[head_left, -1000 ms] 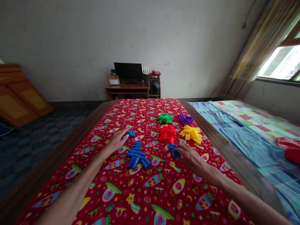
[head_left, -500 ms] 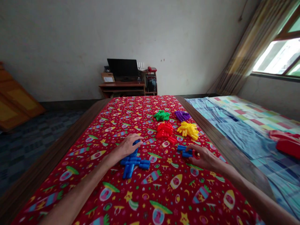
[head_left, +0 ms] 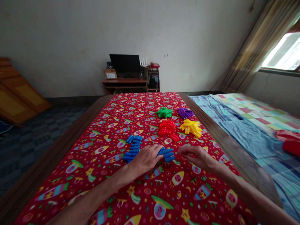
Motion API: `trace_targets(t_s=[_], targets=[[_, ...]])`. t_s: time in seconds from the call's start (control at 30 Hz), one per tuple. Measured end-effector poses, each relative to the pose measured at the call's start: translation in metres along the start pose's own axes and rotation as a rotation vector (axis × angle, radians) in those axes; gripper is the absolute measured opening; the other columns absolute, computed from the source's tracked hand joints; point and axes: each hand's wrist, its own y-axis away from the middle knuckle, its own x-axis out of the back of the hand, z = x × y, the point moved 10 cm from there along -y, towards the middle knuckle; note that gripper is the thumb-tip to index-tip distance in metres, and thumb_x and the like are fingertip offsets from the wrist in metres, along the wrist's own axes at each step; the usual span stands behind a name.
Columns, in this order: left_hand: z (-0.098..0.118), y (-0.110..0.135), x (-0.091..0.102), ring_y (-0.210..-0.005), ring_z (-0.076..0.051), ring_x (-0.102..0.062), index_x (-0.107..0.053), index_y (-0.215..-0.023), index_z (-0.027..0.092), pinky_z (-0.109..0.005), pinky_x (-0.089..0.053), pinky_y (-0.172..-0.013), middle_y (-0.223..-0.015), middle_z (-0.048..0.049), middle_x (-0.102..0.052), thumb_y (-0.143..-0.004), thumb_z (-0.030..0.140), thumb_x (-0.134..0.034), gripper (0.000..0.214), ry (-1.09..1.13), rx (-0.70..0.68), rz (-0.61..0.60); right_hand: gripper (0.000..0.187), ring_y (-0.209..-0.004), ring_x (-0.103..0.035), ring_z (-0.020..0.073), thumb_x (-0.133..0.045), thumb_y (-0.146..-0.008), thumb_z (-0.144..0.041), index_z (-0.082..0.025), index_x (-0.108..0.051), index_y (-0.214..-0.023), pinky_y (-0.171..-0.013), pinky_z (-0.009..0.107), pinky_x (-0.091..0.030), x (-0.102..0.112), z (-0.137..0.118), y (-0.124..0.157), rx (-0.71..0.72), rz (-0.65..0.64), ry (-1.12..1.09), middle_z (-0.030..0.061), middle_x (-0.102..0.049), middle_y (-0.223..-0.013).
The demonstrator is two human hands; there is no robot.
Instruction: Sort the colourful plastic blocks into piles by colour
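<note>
Blue plastic tube-shaped pieces lie in two groups on the red patterned cloth. My left hand (head_left: pixel 148 157) is closed at the left end of the right-hand blue cluster (head_left: pixel 168 154), thumb and fingers about its edge; part of that cluster is hidden under the fingers. Left of this hand, more blue pieces (head_left: pixel 134 148) form a column, its lower part partly covered by the hand. My right hand (head_left: pixel 198 155) hovers just right of the cluster, apart from it, fingers bent with a gap to the thumb and nothing visible between them.
Beyond the hands lie piles of red (head_left: pixel 167 127), yellow (head_left: pixel 191 127), green (head_left: pixel 164 112) and purple pieces (head_left: pixel 185 113). The cloth (head_left: pixel 93 175) covers a table with dark wooden edges (head_left: pixel 234 143). A bed (head_left: pixel 253 125) adjoins on the right; a monitor (head_left: pixel 125 65) stands behind.
My left hand has moved right and down from the upper blue pieces to the cluster. My right hand has come off the blue pieces it was touching. The blue pieces now lie in a different arrangement.
</note>
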Motion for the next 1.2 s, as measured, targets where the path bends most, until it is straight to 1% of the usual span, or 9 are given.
trace_targets(t_s=[0.13,0.27,0.33,0.57,0.67,0.73,0.9,1.0,1.2], targets=[[0.002,0.005,-0.011,-0.11,-0.027,-0.062,-0.049,-0.131,0.019,-0.04,-0.049,-0.094,-0.122,-0.012,-0.064,-0.098,0.04,-0.044,0.04,-0.015,0.012,0.016,0.06,-0.096,-0.067,0.0215,-0.065,-0.084,-0.034,-0.021,-0.045,-0.139,-0.08,0.034,-0.054,-0.016,0.015,0.001,-0.092,0.02,-0.024,0.0113,-0.067,-0.118],[0.015,0.007,-0.017,-0.11,-0.026,-0.061,-0.049,-0.13,0.021,-0.041,-0.046,-0.097,-0.121,-0.0104,-0.064,-0.097,0.041,-0.045,0.038,-0.028,-0.03,0.037,0.037,-0.071,-0.066,0.0183,-0.061,-0.086,-0.034,-0.019,-0.063,-0.119,-0.065,0.03,-0.053,-0.046,0.019,-0.007,-0.203,0.019,-0.05,0.0058,-0.073,-0.09],[0.014,0.008,-0.013,-0.104,-0.025,-0.063,-0.053,-0.124,0.021,-0.04,-0.048,-0.094,-0.114,-0.0095,-0.066,-0.097,0.039,-0.046,0.034,-0.056,-0.016,0.027,0.028,-0.066,-0.064,0.0165,-0.06,-0.086,-0.033,-0.017,-0.068,-0.107,-0.059,0.027,-0.051,-0.05,0.023,-0.008,-0.248,0.014,-0.077,0.0037,-0.072,-0.082],[-0.004,0.009,0.016,-0.1,-0.025,-0.064,-0.057,-0.118,0.019,-0.037,-0.051,-0.088,-0.106,-0.0075,-0.066,-0.092,0.036,-0.057,0.031,-0.032,0.078,0.067,0.028,-0.069,-0.067,0.0186,-0.058,-0.087,-0.039,-0.017,-0.068,-0.101,-0.061,0.028,-0.053,0.006,0.059,0.016,-0.313,0.026,0.073,0.0051,-0.073,-0.083],[-0.006,0.004,0.018,-0.101,-0.022,-0.063,-0.059,-0.119,0.02,-0.034,-0.054,-0.086,-0.109,-0.0067,-0.062,-0.092,0.03,-0.058,0.028,0.131,0.077,0.093,0.034,-0.081,-0.069,0.0246,-0.059,-0.087,-0.044,-0.017,-0.067,-0.106,-0.074,0.038,-0.055,0.045,0.05,0.025,-0.227,0.229,0.361,0.0114,-0.073,-0.093],[-0.008,0.001,0.017,-0.103,-0.021,-0.063,-0.058,-0.122,0.023,-0.033,-0.054,-0.087,-0.111,-0.0061,-0.061,-0.091,0.026,-0.059,0.032,0.219,0.087,0.126,0.033,-0.094,-0.068,0.0266,-0.055,-0.09,-0.042,-0.018,-0.066,-0.109,-0.084,0.041,-0.053,0.053,0.027,0.026,-0.126,0.34,0.481,0.0142,-0.071,-0.102],[0.0,0.003,0.006,-0.117,-0.023,-0.059,-0.04,-0.142,0.03,-0.038,-0.051,-0.098,-0.128,-0.0064,-0.06,-0.093,0.029,-0.056,0.052,0.294,0.058,0.112,0.029,-0.095,-0.067,0.0215,-0.047,-0.096,-0.035,-0.022,-0.061,-0.119,-0.083,0.035,-0.053,-0.008,-0.02,0.001,-0.008,0.146,0.3,0.0097,-0.07,-0.107],[0.01,0.008,-0.001,-0.128,-0.023,-0.053,-0.024,-0.15,0.032,-0.039,-0.046,-0.104,-0.144,-0.0063,-0.05,-0.097,0.036,-0.049,0.059,0.296,0.004,0.05,0.028,-0.087,-0.067,0.0193,-0.049,-0.095,-0.035,-0.02,-0.063,-0.114,-0.078,0.031,-0.053,-0.039,-0.028,-0.012,-0.01,0.076,0.158,0.008,-0.071,-0.101],[0.029,0.013,-0.007,-0.125,-0.021,-0.055,-0.011,-0.153,0.029,-0.035,-0.049,-0.099,-0.144,-0.0077,-0.051,-0.101,0.033,-0.039,0.059,0.238,-0.096,0.021,0.02,-0.068,-0.062,0.0134,-0.054,-0.091,-0.03,-0.017,-0.068,-0.1,-0.064,0.023,-0.047,-0.047,-0.012,-0.019,-0.065,0.031,-0.062,0.0024,-0.071,-0.085]])
